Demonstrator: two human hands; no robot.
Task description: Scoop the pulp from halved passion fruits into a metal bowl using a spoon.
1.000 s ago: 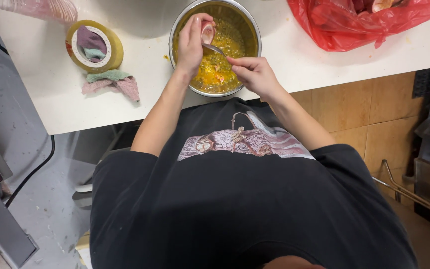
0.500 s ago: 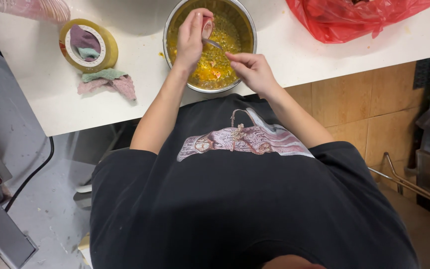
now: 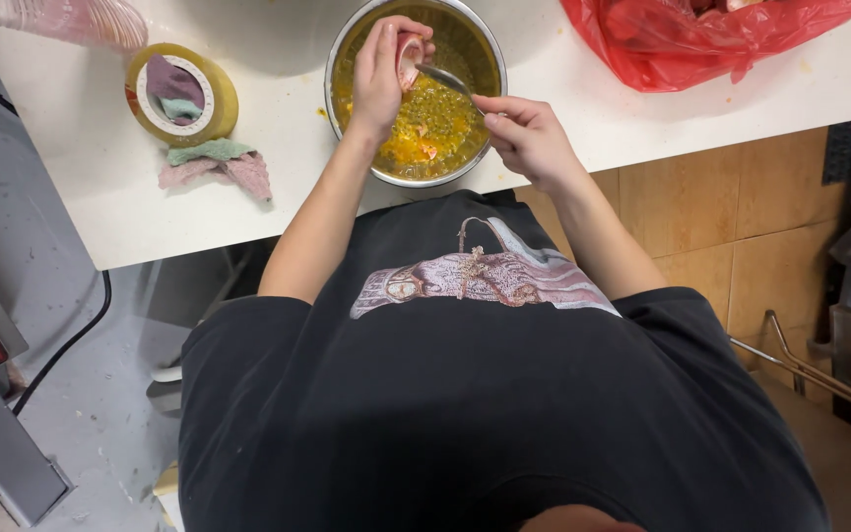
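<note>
Little has moved: hands [image 3: 386, 74] stay over the bowl [image 3: 416, 89], spoon [image 3: 445, 81] raised.

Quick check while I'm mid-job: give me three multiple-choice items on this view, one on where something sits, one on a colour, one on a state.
1. Where does the tape roll lie?
A. Inside the bowl
B. On the counter, to the left hand's side of the bowl
C. On the floor

2. What colour is the plastic bag?
A. Red
B. Blue
C. White

3. What is the right hand doing?
A. Resting flat on the counter
B. Holding a spoon
C. Gripping the bag

Answers: B, the roll lies on the white counter beside the metal bowl; A, the bag is red; B, its fingers pinch the spoon over the bowl, while the left hand holds a pinkish piece.
</note>
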